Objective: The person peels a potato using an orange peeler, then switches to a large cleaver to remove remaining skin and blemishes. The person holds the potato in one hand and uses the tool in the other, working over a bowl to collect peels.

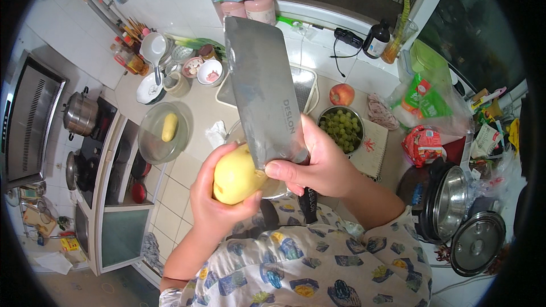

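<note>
My left hand [222, 200] cups a peeled yellow potato [234, 175], fingers wrapped around its left and lower sides. A wide Deslon cleaver [266, 85] is in my right hand [315, 166], its steel blade upright and its black handle pointing down towards my shirt. The lower corner of the blade meets the potato's right side, close to my right thumb. Below the potato shows part of a clear, rounded vessel [275, 189], mostly hidden by my hands. To the left, a glass bowl [143, 145] holds another peeled yellow piece [169, 127].
Behind the blade lies a tray [313, 83]. On the right are a bowl of green grapes [341, 128], an apple [342, 94], a notebook [373, 147] and a pot [452, 204]. Small bowls [210, 72] and jars stand back left. A steel pot [81, 113] sits on the stove.
</note>
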Tool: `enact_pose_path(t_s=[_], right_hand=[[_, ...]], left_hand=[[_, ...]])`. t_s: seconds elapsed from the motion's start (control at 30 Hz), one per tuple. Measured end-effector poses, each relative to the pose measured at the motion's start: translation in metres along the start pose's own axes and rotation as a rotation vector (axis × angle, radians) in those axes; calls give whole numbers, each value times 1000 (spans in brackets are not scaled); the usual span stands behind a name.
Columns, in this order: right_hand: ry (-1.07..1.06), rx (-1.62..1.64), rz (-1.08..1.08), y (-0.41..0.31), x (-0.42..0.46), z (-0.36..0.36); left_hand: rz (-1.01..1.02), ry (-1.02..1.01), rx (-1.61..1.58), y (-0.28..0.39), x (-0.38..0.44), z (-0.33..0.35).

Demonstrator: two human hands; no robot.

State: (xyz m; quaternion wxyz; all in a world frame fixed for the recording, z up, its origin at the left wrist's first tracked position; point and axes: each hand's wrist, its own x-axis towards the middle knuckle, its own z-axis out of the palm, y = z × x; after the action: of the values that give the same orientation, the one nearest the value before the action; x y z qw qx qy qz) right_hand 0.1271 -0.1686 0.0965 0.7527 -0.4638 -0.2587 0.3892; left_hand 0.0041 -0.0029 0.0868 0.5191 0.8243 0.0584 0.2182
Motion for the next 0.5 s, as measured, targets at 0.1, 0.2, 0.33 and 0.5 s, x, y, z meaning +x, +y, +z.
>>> enact_pose_path(t_s=[0.1, 0.2, 0.33, 0.5], right_hand=[[29, -50, -49, 5, 3, 3], [95, -95, -3, 5, 2, 6], [149, 49, 7, 6, -4, 6], [305, -268, -152, 7, -2, -4]], left_hand=[[42, 48, 54, 0, -1, 3], [131, 84, 205, -14, -2, 2], [299, 110, 541, -9, 3, -7], [-150, 79, -317, -21, -4, -6]])
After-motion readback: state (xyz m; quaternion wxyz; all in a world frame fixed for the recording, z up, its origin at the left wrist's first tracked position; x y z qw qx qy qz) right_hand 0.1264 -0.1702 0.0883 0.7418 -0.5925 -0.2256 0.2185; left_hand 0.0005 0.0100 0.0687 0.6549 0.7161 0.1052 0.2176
